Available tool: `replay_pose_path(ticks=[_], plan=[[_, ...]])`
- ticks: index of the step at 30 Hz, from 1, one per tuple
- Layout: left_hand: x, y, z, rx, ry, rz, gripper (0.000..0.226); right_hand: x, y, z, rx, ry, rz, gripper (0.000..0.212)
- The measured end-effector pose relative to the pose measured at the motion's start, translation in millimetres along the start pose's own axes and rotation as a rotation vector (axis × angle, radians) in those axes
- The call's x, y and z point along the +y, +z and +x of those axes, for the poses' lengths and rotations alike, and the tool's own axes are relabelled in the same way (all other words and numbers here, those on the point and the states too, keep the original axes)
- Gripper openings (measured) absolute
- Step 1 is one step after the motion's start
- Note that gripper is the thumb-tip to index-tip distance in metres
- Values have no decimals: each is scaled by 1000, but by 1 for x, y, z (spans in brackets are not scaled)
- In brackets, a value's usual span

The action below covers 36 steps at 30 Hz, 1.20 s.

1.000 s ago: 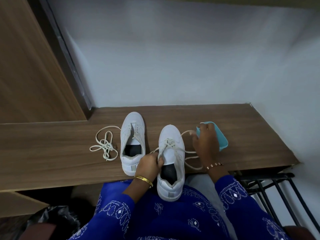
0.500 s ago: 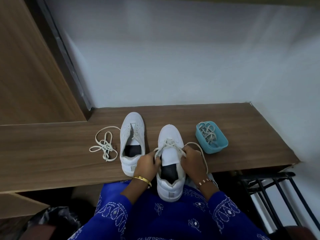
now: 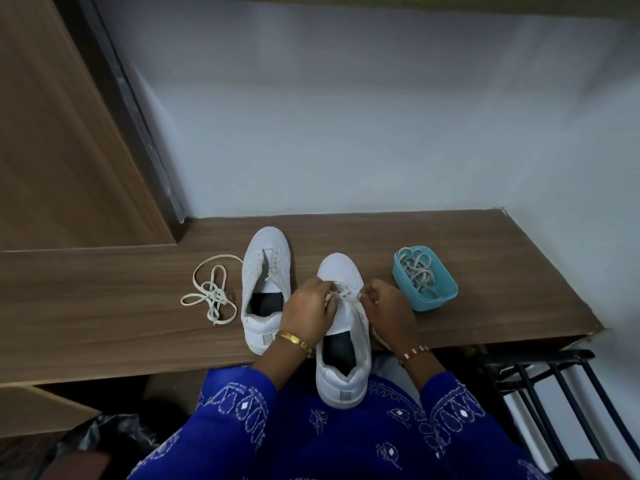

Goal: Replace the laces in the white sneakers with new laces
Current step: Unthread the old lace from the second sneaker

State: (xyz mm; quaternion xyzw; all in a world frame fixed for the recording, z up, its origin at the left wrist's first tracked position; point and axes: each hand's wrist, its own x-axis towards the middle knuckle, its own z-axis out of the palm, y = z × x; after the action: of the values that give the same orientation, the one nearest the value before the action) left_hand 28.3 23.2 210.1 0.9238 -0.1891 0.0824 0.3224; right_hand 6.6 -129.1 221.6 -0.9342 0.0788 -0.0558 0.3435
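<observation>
Two white leather sneakers sit at frame centre on the brown wooden desk point(image 3: 485, 271): the left sneaker point(image 3: 265, 292) unlaced, the right sneaker point(image 3: 343, 341) under two hands. The left hand point(image 3: 308, 310) and right hand point(image 3: 389, 311) each pinch its cream lace point(image 3: 346, 294). One loose cream lace point(image 3: 211, 296) lies left; one teal plastic tub point(image 3: 427, 296) holds more.

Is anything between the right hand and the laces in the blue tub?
Nothing visible. The right hand pinches the lace on the near sneaker; the tub sits just beyond it on the shelf, top open, laces exposed.

A home corner: wooden shelf point(image 3: 450, 237) against a plain white wall point(image 3: 346, 116), wood-panelled door point(image 3: 52, 133), black metal rack point(image 3: 554, 393).
</observation>
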Motion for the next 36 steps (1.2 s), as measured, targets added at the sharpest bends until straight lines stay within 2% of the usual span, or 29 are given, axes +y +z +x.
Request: replay_pose_path(ticks=[6,11,16,18,20,22,24,26,28,31,33,36], plan=[[2,7,29,-237,-80,62,24,-6,12,20,-135,-121,-95,25],[-3,8,29,-212,-146,55,24,-6,20,22,-163,-119,-131,17],[0,8,35,-265,-164,134,21,-8,23,23,-179,-122,-203,10],[1,9,35,-253,-187,136,21,-7,22,23,-153,-73,-158,10],[1,10,33,-227,-236,94,18,-1,23,25,-85,58,-24,10],[-2,9,31,-185,-325,-21,12,5,24,27,-38,215,198,17],[-8,7,31,-178,-432,-165,13,12,26,29,-24,272,297,22],[-14,5,31,-186,-512,-313,22,11,23,27,-33,222,261,18],[-14,3,29,-189,-528,-372,23,7,19,25,-62,71,144,14],[-15,4,28,-170,-433,-288,18,3,21,27,-126,-161,-105,25],[-13,4,29,-177,-356,-249,11,-2,24,27,-144,-219,-228,21],[-15,2,28,-202,-329,-237,13,-3,25,27,-121,-223,-263,19]])
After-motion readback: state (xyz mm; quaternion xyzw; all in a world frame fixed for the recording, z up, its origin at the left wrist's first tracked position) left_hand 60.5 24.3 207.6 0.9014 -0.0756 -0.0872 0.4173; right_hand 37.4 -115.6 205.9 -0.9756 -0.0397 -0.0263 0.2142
